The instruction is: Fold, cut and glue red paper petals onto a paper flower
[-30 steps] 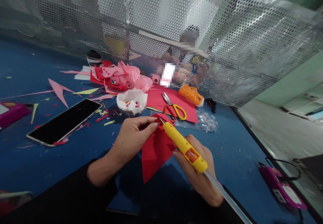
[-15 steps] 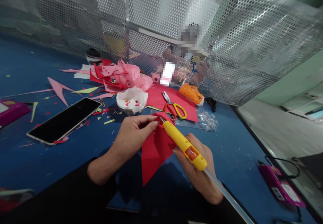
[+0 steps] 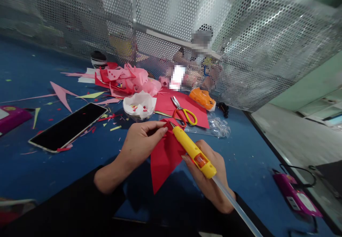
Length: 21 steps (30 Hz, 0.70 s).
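Note:
My left hand [image 3: 141,142] pinches the upper edge of a folded piece of red paper [image 3: 167,158] between thumb and fingers. A pointed lower corner of that paper hangs over the blue table. My right hand [image 3: 210,174] is closed around a yellow hot glue gun [image 3: 192,148], whose clear glue stick [image 3: 236,205] sticks out of the back. The gun's metal nozzle is at the paper's top edge, close to my left fingertips. Whether glue is coming out is too small to tell. Just beyond the nozzle lie scissors [image 3: 184,111] with red and yellow handles.
Red paper sheets [image 3: 165,103] lie under the scissors, beside an orange packet [image 3: 202,99]. Left of them are a scrap-lined bowl [image 3: 139,105], pink and red offcuts [image 3: 128,78] and a phone [image 3: 69,126]. A purple power strip [image 3: 296,196] is at right. Behind perforated metal [image 3: 165,12] sits another person.
The glue gun has tilted and shifted very slightly, its rear end moving a little left and up. Both hands keep their grips.

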### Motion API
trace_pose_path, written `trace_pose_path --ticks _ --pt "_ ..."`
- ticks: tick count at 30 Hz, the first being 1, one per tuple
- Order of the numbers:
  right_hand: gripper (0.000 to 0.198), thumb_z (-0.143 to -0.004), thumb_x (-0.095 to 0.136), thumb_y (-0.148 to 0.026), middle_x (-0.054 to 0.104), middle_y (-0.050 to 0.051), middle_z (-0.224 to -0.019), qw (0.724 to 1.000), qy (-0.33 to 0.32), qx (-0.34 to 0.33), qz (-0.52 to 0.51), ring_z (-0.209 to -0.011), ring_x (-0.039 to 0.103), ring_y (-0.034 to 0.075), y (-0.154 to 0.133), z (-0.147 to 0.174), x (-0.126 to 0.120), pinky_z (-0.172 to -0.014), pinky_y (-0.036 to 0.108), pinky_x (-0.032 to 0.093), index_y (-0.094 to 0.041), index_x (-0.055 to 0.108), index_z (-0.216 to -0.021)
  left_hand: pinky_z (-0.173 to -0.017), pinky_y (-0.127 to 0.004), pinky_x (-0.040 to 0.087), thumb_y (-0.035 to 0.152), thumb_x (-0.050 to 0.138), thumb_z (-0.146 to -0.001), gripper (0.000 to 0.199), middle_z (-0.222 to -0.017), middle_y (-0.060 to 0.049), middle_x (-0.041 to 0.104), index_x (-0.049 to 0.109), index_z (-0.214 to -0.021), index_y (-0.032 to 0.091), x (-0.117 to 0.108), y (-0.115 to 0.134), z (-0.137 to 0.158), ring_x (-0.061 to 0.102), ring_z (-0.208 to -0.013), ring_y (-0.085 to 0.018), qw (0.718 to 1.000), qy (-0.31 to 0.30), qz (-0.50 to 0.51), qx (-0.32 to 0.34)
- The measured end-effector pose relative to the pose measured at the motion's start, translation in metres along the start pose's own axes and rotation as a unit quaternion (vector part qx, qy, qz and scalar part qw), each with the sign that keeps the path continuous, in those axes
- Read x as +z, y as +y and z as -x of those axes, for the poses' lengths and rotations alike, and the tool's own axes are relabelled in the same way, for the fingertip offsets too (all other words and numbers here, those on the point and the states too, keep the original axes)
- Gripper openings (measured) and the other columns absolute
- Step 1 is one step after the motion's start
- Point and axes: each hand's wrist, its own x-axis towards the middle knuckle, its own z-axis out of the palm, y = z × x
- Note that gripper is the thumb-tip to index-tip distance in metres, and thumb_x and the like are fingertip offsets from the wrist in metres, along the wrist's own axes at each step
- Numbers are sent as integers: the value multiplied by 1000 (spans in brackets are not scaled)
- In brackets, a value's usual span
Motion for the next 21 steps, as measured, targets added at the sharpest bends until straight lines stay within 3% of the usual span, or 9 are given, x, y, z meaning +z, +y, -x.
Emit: trace_pose_path --ticks 13,17,21 --pt "28 -95 57 -41 51 -5 -61 999 -33 32 -25 -44 45 9 0 2 -1 -44 23 32 -23 50 -74 -75 -29 59 34 72 -81 25 -95 -6 81 81 -99 20 0 -2 0 73 -86 -22 1000 6 4 2" --pt "26 -95 59 -40 54 -4 -66 990 -42 59 -123 -52 50 10 5 6 -1 -49 24 39 -22 54 -77 -72 -28 59 34 73 -80 24 -95 -6 81 81 -97 20 -1 -1 -1 73 -87 -22 1000 10 -14 0" --pt "24 -96 57 -42 58 -3 -66 965 26 128 -226 -49 48 10 14 4 -7 -45 24 39 -21 64 -89 -69 -27 57 36 75 -79 24 -98 -6 81 81 -96 20 -1 3 0 73 -87 -23 999 20 -16 -26"
